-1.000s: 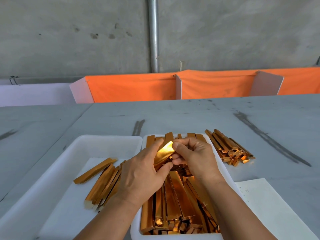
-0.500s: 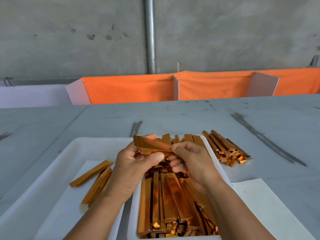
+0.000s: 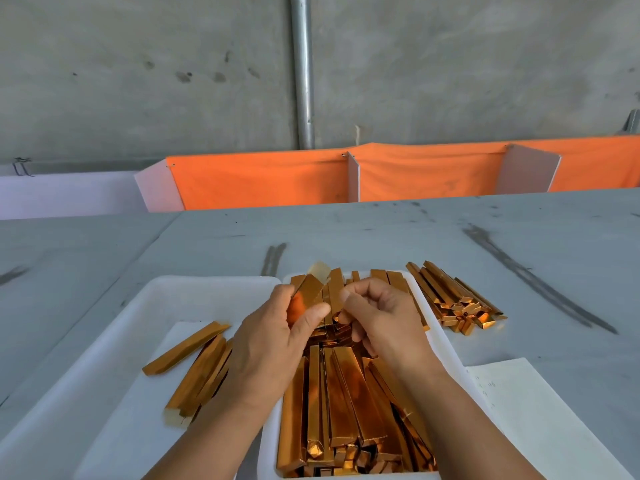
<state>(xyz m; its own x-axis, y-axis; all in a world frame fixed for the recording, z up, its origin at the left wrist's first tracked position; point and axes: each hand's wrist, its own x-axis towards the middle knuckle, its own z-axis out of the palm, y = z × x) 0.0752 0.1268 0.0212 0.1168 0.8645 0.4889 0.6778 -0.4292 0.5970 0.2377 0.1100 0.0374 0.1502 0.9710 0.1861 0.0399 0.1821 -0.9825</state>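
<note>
Folding gold strip (image 3: 307,293) pinched in left hand (image 3: 266,344), right hand (image 3: 381,317) curled just beside the grip, hold unclear; next likely creasing it shut two-handed.

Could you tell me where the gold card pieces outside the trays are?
Head view, right side: the gold card pieces lie on the grey table beside the fuller white tray.

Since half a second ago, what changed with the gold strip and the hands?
The gold strip turned from lying crosswise to pointing up in the left hand, which grips it. Whether the right hand pinches it is unclear. The full tray and side pile stayed.
</note>
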